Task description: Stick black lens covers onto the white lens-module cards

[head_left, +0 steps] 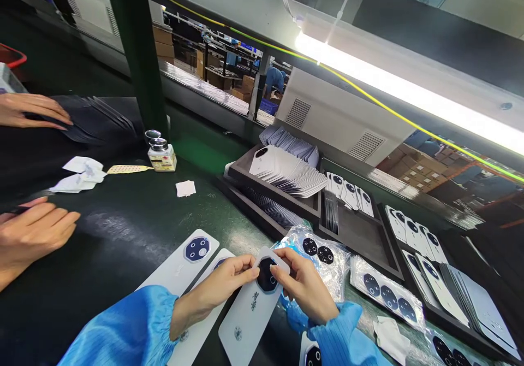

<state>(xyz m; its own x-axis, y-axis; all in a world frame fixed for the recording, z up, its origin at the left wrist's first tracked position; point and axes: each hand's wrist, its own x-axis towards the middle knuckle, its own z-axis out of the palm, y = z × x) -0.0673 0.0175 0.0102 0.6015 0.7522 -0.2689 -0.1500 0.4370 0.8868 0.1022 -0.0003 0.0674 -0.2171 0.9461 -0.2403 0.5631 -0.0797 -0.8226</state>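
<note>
A white phone back cover lies tilted in front of me, with a dark octagonal camera piece at its top end. My left hand pinches the cover's upper left edge beside that piece. My right hand pinches the upper right edge, fingertips touching the dark piece. Two more white covers lie flat to the left, one showing a blue camera ring. Both my sleeves are blue.
Clear bags of dark camera pieces lie to the right. Dark trays behind hold stacks of white covers. A small glass bottle and white wipes sit at left, where another person's hands rest on the bench.
</note>
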